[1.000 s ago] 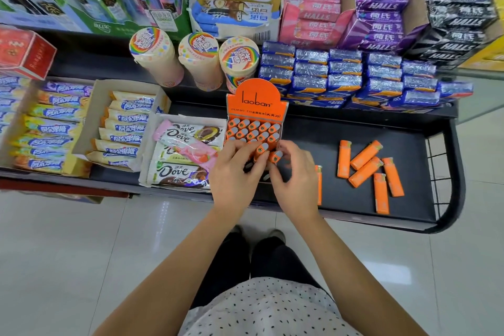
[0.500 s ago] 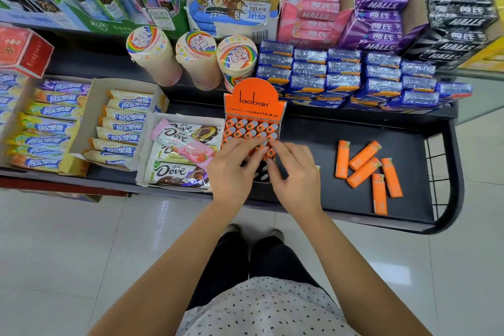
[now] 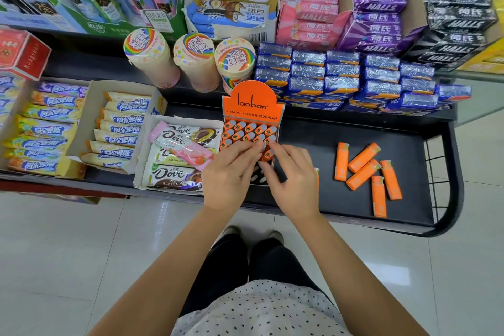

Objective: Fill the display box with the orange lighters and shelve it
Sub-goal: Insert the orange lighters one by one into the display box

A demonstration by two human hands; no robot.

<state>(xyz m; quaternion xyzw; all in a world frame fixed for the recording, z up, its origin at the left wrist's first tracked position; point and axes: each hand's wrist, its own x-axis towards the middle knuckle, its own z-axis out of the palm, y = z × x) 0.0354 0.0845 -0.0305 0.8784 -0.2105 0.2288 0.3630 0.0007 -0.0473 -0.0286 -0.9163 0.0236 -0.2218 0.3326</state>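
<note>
The orange "laoban" display box (image 3: pixel 252 106) stands upright on the black shelf (image 3: pixel 313 139), with several orange lighters (image 3: pixel 246 131) standing in its rows. My left hand (image 3: pixel 230 169) covers the box's front left part, its fingers spread flat on the lighter tops. My right hand (image 3: pixel 290 174) is at the front right, with index finger and thumb pinching one orange lighter (image 3: pixel 268 155) that stands in the box. The box's front rows are hidden under my hands. Several loose orange lighters (image 3: pixel 364 169) lie on the shelf to the right. One more lighter (image 3: pixel 317 172) peeks out beside my right hand.
A Dove chocolate box (image 3: pixel 174 153) touches the display box's left side. Three candy tubs (image 3: pixel 196 60) and blue packs (image 3: pixel 343 76) stand behind on a higher step. A wire rail (image 3: pixel 436 172) closes the shelf's right end. White floor tiles lie below.
Both hands have moved up over the box's front rows. The lighters that stuck up between my fingers now sit lower in the box. The loose lighters have not moved.
</note>
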